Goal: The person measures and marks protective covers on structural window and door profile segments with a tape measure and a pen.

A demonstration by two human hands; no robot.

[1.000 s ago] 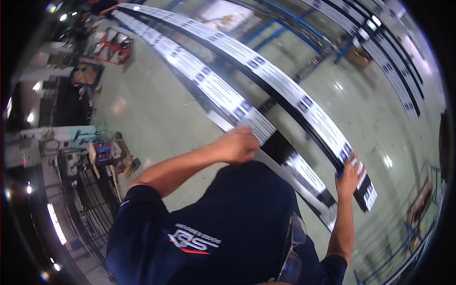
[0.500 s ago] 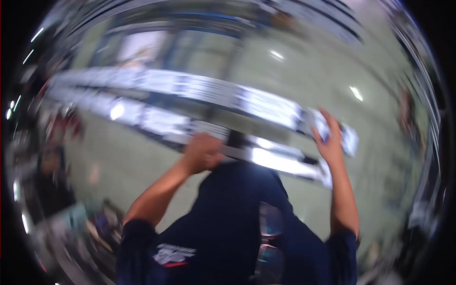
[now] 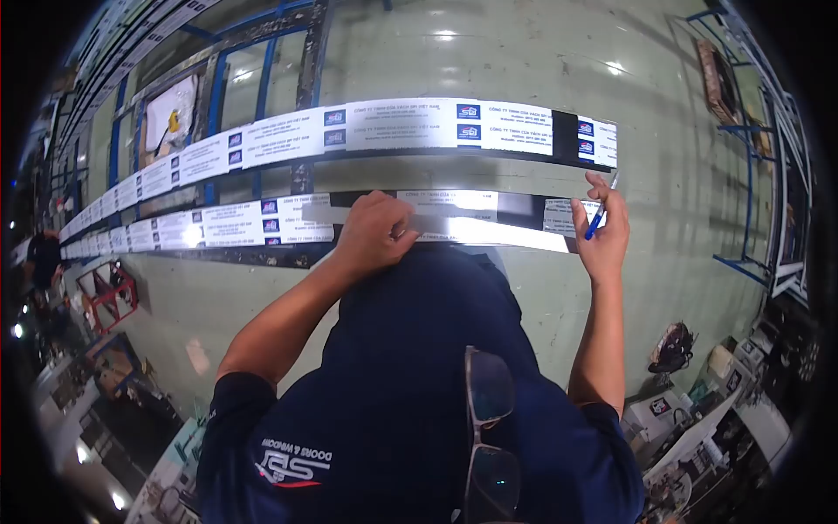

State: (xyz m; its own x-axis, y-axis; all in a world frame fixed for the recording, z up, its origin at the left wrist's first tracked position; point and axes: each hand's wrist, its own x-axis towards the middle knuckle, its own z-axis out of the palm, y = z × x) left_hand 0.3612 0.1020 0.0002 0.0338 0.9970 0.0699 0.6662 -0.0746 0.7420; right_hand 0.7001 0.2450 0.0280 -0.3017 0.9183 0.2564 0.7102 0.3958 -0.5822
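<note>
A long profile point(image 3: 253, 225) wrapped in white printed film lies across in front of the body. My left hand point(image 3: 374, 234) is closed on its near part, with fingers curled; what they hold, if anything, is hidden. At the profile's right end is my right hand point(image 3: 602, 229), its fingers bent round a blue pen point(image 3: 596, 218) that points up and to the right. Beyond it a second, parallel film-covered profile point(image 3: 401, 128) has a black band near its right end. Neither hand touches that one.
Blue metal frames point(image 3: 262, 74) carry the profiles at the left. A white board with a yellow tool point(image 3: 172, 122) lies behind. A red stand point(image 3: 109, 293) is at the left, a black bag point(image 3: 672, 348) at the lower right. A person point(image 3: 42, 258) shows at the far left.
The view has turned and sharpened, so the profiles now run more level. My right hand has moved from the far profile's end to the near one's end; the pen is now visible.
</note>
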